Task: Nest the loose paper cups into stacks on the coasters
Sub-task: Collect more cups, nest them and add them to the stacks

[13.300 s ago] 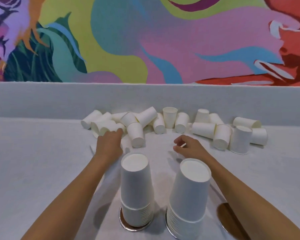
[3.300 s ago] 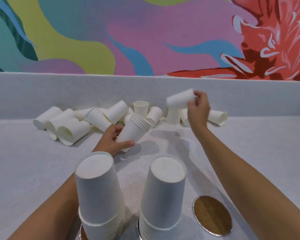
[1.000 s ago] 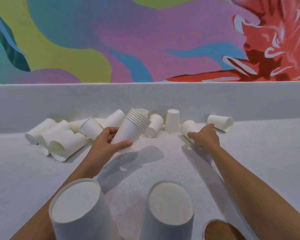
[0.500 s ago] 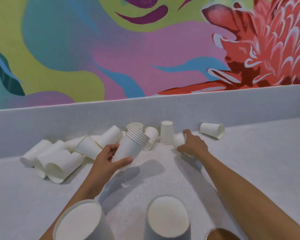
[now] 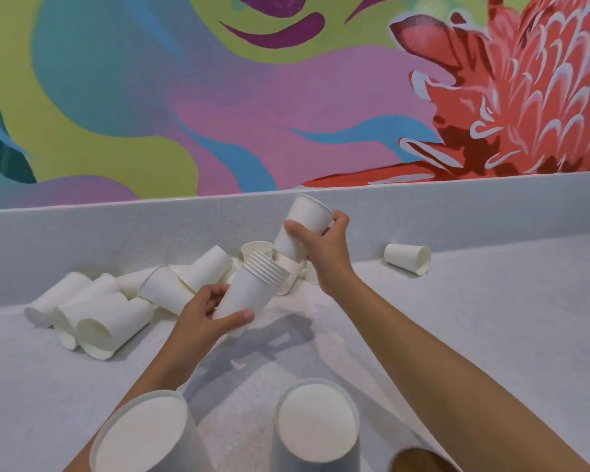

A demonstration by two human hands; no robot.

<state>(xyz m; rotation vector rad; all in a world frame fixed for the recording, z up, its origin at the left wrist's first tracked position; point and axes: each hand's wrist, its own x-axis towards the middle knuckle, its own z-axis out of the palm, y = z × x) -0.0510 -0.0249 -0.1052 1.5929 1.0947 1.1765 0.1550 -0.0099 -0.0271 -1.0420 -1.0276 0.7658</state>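
My left hand (image 5: 201,315) grips a nested stack of white paper cups (image 5: 251,289), tilted with its rims pointing up and right. Just above those rims, my right hand (image 5: 324,247) holds a single paper cup (image 5: 304,226), tilted with its mouth up and its base toward the stack. Loose cups lie in a pile (image 5: 109,311) at the left and behind my hands along the back wall. One cup (image 5: 407,258) lies on its side alone at the right. Two upside-down stacks (image 5: 142,437) (image 5: 317,422) stand at the bottom edge; their coasters are hidden.
A bare cork coaster (image 5: 419,461) peeks in at the bottom right. The grey counter (image 5: 491,335) ends at a low grey back wall (image 5: 82,240) under a colourful mural. Open counter lies to the right of my right arm.
My right hand has lifted a single cup off the counter and brought it up above the mouth of the stack in my left hand. The left hand has stayed put.
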